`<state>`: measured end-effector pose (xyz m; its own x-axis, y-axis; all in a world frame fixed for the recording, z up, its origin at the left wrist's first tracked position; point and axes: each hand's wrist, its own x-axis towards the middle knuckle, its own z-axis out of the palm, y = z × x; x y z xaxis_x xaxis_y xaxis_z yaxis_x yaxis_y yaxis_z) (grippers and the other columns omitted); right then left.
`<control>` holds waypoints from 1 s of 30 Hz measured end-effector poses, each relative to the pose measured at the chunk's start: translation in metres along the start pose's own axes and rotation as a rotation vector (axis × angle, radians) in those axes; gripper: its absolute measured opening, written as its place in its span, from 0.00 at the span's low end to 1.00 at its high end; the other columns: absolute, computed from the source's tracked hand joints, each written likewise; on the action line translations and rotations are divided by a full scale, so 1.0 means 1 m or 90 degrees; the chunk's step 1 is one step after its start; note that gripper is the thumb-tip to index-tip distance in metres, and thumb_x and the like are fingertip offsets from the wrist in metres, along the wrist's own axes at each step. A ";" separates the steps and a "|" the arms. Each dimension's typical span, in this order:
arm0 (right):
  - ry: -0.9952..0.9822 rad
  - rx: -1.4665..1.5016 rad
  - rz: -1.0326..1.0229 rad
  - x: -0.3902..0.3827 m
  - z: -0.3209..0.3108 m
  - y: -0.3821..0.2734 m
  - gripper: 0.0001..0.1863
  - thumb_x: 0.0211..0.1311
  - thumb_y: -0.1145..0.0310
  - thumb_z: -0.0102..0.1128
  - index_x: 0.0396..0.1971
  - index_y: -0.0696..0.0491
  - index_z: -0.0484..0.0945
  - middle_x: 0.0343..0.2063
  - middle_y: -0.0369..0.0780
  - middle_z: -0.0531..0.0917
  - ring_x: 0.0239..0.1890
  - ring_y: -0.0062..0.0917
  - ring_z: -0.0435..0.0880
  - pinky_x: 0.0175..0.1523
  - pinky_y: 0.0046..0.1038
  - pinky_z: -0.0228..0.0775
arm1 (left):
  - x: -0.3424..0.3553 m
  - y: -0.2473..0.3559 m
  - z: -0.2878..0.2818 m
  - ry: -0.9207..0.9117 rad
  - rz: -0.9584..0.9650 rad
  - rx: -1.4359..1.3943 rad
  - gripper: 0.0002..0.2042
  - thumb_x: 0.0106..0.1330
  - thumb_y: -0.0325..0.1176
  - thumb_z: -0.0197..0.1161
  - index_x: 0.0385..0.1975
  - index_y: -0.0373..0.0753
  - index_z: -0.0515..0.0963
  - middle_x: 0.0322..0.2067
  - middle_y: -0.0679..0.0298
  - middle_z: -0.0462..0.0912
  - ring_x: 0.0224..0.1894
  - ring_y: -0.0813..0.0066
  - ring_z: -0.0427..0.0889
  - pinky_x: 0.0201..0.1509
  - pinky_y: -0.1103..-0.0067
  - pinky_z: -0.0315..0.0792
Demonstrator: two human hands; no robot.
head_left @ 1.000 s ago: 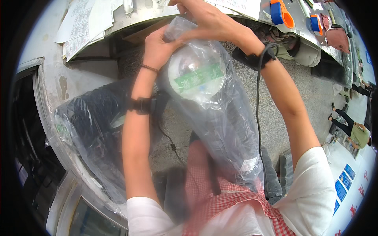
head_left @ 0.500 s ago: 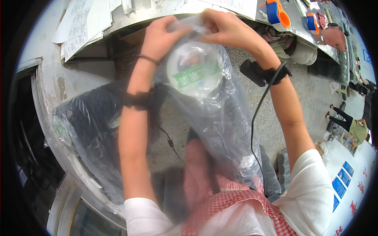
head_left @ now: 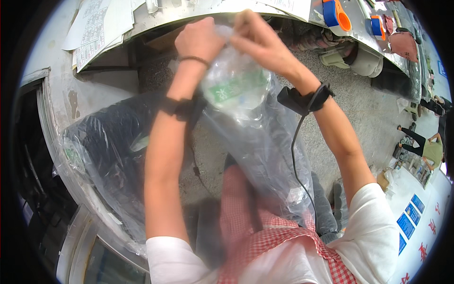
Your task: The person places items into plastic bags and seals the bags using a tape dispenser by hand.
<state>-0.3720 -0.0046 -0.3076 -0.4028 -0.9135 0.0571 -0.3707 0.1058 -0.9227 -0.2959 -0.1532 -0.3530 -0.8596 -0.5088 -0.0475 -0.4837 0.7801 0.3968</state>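
A long clear plastic bag (head_left: 269, 146) leans from my lap up toward the table edge. Inside its upper end shows a pale round end with a green printed band (head_left: 239, 89); the kind of thing in it is not clear. My left hand (head_left: 201, 40) is closed in a fist on the gathered top of the bag. Close beside it, my right hand (head_left: 255, 40) has bent fingers pinching the same gathered plastic, somewhat blurred by motion. Both wrists wear black straps, and a dark cable (head_left: 295, 156) hangs from the right one.
To the left lies a dark bulky roll in clear plastic (head_left: 118, 128). The table (head_left: 163, 19) bears papers (head_left: 97, 28), a blue and orange tape dispenser (head_left: 336, 16) and a smaller one (head_left: 377, 27). Pale caps (head_left: 366, 61) hang below its edge. Another person (head_left: 432, 149) stands far right.
My left hand has turned and closed into a fist, moving right. My right hand has shifted left toward it, drawing the bag's top into a tighter bunch.
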 end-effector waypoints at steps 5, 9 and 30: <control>0.058 0.144 0.029 -0.004 -0.002 0.006 0.13 0.64 0.70 0.56 0.40 0.56 0.62 0.22 0.38 0.77 0.26 0.18 0.77 0.31 0.23 0.69 | -0.034 -0.009 -0.041 0.318 0.218 -0.209 0.17 0.49 0.32 0.71 0.38 0.36 0.76 0.30 0.60 0.79 0.35 0.59 0.81 0.42 0.70 0.75; 0.075 0.126 0.020 -0.004 -0.007 0.009 0.12 0.64 0.70 0.56 0.39 0.56 0.62 0.22 0.38 0.78 0.25 0.19 0.76 0.30 0.23 0.68 | -0.095 0.011 -0.024 0.181 0.346 -0.142 0.09 0.61 0.29 0.60 0.39 0.36 0.81 0.47 0.59 0.81 0.52 0.65 0.77 0.61 0.67 0.64; -0.176 0.246 0.033 0.022 0.015 0.028 0.26 0.63 0.69 0.58 0.59 0.55 0.61 0.30 0.43 0.84 0.32 0.22 0.84 0.36 0.23 0.76 | -0.089 0.001 0.022 0.116 0.264 -0.030 0.13 0.58 0.30 0.57 0.44 0.42 0.77 0.45 0.62 0.79 0.52 0.63 0.74 0.61 0.65 0.59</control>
<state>-0.3789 -0.0280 -0.3378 -0.1559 -0.9866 -0.0483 0.0029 0.0485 -0.9988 -0.2237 -0.0995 -0.3686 -0.9342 -0.2159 0.2841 -0.0933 0.9162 0.3897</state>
